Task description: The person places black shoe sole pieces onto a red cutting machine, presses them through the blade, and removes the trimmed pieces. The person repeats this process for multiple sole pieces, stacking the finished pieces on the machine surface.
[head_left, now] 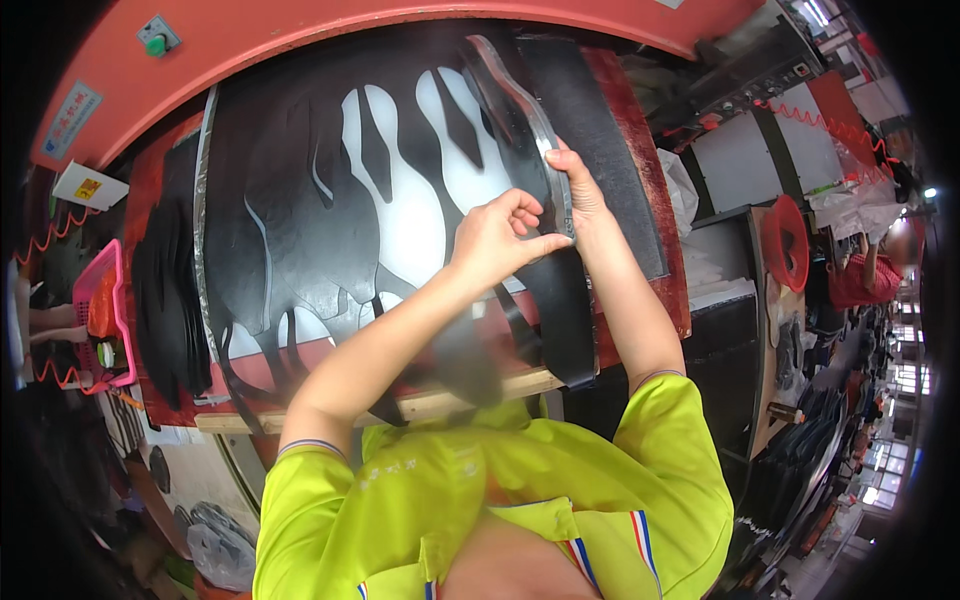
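A curved metal cutting die stands on a black sheet at the right of the work surface. My right hand is closed around the die's right side, with the thumb over its upper edge. At the die's near end, my left hand has curled fingers and a thumb reaching across onto the metal. The fingertips' exact contact is partly hidden. Shaped holes in the sheet, left of my hands, bare a white board. A dark strip hangs toward the near edge below my hands.
A red machine beam with a green button spans the far side. Black cut pieces lie at the left, near a pink basket. A wooden rail borders the front. Another person is at far right by a red basin.
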The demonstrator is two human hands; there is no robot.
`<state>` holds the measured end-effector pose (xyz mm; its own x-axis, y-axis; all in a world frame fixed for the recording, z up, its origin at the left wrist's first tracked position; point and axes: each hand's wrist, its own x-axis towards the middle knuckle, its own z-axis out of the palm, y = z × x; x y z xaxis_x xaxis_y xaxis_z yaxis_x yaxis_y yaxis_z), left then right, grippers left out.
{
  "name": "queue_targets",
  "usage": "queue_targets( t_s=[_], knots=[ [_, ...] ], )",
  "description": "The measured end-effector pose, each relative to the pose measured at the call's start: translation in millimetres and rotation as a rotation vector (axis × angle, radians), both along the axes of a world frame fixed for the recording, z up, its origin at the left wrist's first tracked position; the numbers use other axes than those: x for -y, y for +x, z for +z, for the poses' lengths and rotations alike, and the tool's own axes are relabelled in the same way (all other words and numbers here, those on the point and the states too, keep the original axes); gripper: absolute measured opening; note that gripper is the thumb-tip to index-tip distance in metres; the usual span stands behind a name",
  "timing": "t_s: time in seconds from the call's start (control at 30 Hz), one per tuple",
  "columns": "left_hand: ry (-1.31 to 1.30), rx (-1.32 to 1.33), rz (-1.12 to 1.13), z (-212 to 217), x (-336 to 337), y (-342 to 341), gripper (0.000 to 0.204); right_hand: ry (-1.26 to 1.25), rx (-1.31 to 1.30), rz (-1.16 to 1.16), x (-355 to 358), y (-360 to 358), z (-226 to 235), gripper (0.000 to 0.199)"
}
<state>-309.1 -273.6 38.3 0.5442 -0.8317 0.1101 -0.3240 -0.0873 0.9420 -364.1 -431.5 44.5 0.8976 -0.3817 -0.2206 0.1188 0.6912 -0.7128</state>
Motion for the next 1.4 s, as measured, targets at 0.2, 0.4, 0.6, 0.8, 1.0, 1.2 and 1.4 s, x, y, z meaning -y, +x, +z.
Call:
queue_targets(
  t_s=[0.2,0.4,0.6,0.8,1.0,1.2,1.4],
  knots=[
    [0.0,-0.233,-0.026,-17,-2,3,0.035,-0.302,-0.098,-0.107,-1,7,-10,0.073],
    [0.06,0.089,-0.047,-24,-38,39,0.02,-0.254,-0.04,-0.101,-6,12,-10,0.067],
    [-0.041,-0.359,0.235,-41,-149,98,0.01,-0.324,-0.037,-0.102,1,-23,4,0.074],
    [-0.023,-0.482,0.406,-62,-222,83,0.016,-0.594,-0.208,-0.358,25,-93,3,0.067],
    [0.23,0.016,0.302,-44,-231,72,0.071,-1.582,-0.891,-0.197,37,-145,-28,0.089],
    [0.453,0.529,0.424,10,-255,93,0.02,-1.851,-0.95,-0.239,21,-150,-43,0.086],
    [0.815,0.388,0.43,7,-303,73,0.043,-1.095,-0.869,-0.137,-50,-159,-14,0.045]
  ],
)
